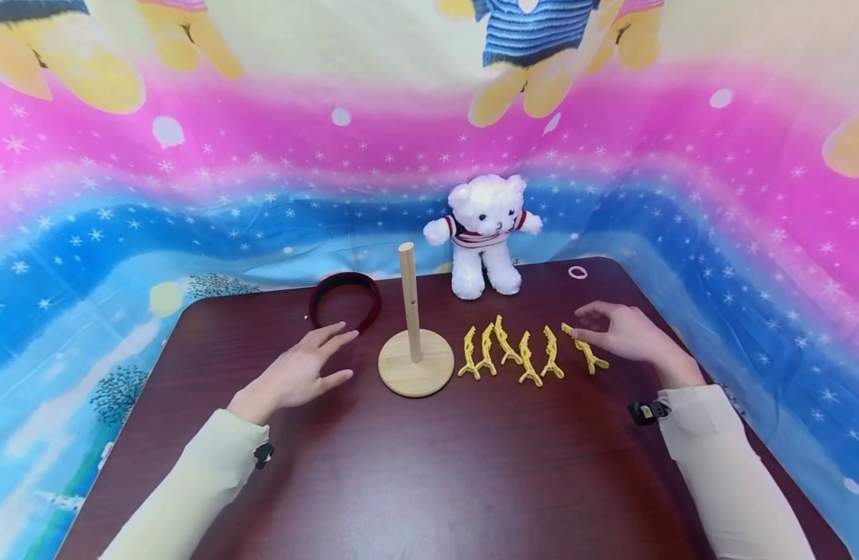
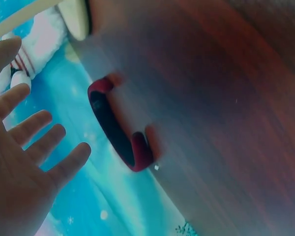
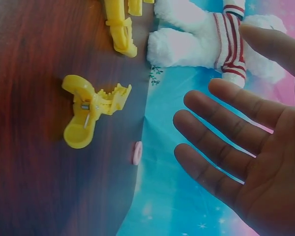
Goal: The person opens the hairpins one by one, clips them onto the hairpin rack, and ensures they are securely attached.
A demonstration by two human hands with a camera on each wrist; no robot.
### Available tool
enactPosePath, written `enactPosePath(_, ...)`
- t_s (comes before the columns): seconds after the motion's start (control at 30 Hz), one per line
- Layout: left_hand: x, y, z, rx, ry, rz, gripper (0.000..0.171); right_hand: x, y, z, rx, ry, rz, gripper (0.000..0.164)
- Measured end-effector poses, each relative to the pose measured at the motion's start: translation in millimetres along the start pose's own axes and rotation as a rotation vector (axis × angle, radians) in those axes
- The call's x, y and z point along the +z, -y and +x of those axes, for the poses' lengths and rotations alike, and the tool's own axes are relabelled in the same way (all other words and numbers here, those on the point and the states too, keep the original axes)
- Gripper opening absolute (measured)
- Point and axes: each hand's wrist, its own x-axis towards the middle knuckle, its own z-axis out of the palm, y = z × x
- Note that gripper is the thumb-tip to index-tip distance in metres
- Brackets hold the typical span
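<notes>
My left hand (image 1: 296, 372) is held over the table between a dark red headband (image 1: 373, 303) and a round-based wooden stand (image 1: 415, 373). Its fingers are spread and hold nothing, as the left wrist view confirms. On the other side my right hand (image 1: 621, 333) hovers by the rightmost yellow hair clip (image 1: 588, 354), fingers extended and apart from it in the right wrist view. That same clip (image 3: 86, 110) lies on the tabletop with its two handles splayed. Several more yellow hair clips (image 1: 525, 358) lie in a loose row between the stand and my right hand.
A white teddy bear (image 1: 487, 233) in a striped sweater sits at the table's back edge. To its right lies a small pink hair tie (image 1: 577, 273). Printed cloth (image 1: 275, 155) hangs around the back and sides of the dark brown table (image 1: 429, 474).
</notes>
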Motion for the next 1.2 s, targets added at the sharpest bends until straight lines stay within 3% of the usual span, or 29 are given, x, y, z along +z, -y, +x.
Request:
enactPosePath(0.27,17.9,-5.5,8.0,0.054,0.021,0.022,0.072,6,-4,-4,0.008,-0.003,0.011,0.056)
enactPosePath(0.8,35.0,-21.7,16.7,0.102,0.074,0.007,0.071,15,-19,-11,0.057,0.045,0.06,0.049)
enactPosePath(1.2,54.4,-29.5,23.2,0.168,0.121,0.059,0.069,24,-32,-18,0.098,0.084,0.073,0.043)
